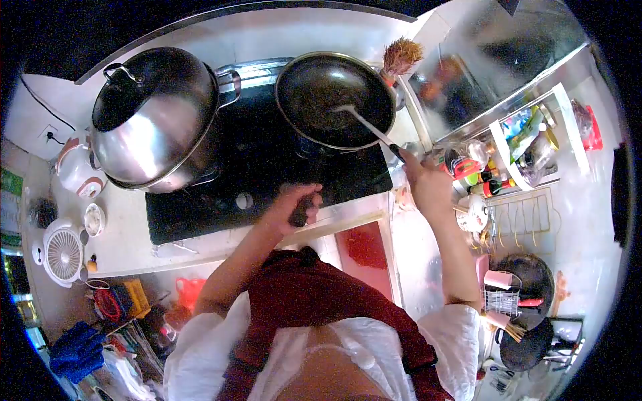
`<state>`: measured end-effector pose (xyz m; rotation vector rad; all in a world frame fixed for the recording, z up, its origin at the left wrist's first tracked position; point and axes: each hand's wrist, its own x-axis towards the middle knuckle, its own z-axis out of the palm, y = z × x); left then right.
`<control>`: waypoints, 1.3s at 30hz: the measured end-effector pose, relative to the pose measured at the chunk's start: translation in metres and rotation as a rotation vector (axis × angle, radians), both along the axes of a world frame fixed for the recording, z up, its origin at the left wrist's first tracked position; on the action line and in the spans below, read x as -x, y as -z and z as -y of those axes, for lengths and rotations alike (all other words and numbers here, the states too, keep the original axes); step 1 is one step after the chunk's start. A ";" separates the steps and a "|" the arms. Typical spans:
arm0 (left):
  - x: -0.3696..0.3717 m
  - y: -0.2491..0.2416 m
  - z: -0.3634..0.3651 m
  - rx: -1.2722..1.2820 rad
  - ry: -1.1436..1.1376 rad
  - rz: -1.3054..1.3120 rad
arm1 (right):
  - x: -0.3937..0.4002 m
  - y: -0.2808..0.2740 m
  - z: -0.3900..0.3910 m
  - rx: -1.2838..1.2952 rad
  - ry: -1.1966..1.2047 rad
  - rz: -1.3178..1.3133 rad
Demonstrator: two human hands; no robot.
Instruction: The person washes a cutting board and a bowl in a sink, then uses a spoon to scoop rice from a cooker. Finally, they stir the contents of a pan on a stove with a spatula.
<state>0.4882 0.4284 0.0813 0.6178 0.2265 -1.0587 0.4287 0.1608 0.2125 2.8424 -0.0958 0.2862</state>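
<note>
My right hand (426, 179) is closed around the black grip of a metal spatula (366, 123). Its pale head rests inside a dark wok (314, 93) on the right side of the black stove (247, 164). Near the stove's front edge, my left hand (294, 204) has its fingers wrapped round a dark handle (301, 211). That handle lies in line with the wok, but where the two join is lost against the black stove top. The wok's dark inside makes any contents hard to make out.
A big lidded steel pot (150, 144) covers the stove's left side. A bristle brush (402, 56) stands behind the wok on the right. Bottles (493, 187) and a shelf rack (535, 144) line the right. A white fan (63, 252) is at far left.
</note>
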 end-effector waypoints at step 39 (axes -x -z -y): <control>-0.002 -0.006 -0.002 -0.004 0.002 0.051 | -0.013 0.030 -0.005 -0.162 -0.047 0.123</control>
